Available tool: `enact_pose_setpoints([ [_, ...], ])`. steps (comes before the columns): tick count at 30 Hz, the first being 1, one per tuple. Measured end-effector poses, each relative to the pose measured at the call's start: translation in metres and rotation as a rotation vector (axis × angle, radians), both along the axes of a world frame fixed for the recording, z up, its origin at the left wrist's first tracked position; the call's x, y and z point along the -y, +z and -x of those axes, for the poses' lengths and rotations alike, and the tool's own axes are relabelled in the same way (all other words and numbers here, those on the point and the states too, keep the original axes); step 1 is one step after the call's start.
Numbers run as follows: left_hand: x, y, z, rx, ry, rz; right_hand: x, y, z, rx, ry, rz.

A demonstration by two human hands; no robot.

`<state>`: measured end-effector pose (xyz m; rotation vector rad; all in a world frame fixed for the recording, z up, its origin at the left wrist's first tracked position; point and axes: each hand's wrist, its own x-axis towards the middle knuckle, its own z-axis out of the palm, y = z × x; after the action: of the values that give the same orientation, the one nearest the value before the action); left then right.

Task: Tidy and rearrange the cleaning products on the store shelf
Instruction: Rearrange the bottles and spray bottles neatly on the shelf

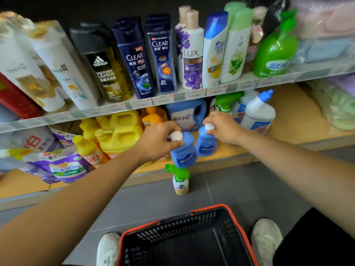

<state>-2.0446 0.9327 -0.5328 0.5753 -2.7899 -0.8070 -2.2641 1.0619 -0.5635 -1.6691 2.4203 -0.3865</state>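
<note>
My left hand (160, 143) is gripping the left bottle (184, 155) by its white cap, fingers curled round it; my right hand (225, 129) is gripping the right bottle (206, 144) likewise.

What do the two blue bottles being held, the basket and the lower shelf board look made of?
The left blue bottle and right blue bottle: likely plastic, smooth, softly glossy, moulded shape. The basket: apparently rigid black plastic, matte, moulded grid walls, orange rim. The lower shelf board: wood-look, matte tan; solid wood or laminate, cannot tell.
</note>
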Motion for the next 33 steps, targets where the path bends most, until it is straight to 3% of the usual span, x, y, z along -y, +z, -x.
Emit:
enact_pose_setpoints([
  [9,0.018,-0.037,0.063,0.27,-0.053,0.431,-0.009,-0.022,0.009,0.089,-0.207,0.119],
  [15,0.026,-0.049,0.062,0.186,0.006,0.689,-0.002,-0.03,0.006,0.277,-0.25,0.201],
  [19,0.022,-0.055,0.059,0.125,0.032,0.69,0.002,-0.038,0.001,0.509,-0.326,0.302],
  [22,0.012,-0.056,0.064,0.011,0.01,0.59,0.0,-0.044,-0.001,0.766,-0.565,0.479],
  [26,-0.005,-0.057,0.077,-0.02,-0.119,0.536,0.0,-0.044,0.017,0.91,-0.827,0.688],
  [28,-0.008,-0.06,0.08,-0.012,-0.124,0.521,0.0,-0.042,0.029,1.098,-0.814,0.698],
  [33,-0.007,-0.065,0.071,-0.068,-0.097,0.509,0.003,-0.034,0.054,1.488,-0.66,0.499],
])
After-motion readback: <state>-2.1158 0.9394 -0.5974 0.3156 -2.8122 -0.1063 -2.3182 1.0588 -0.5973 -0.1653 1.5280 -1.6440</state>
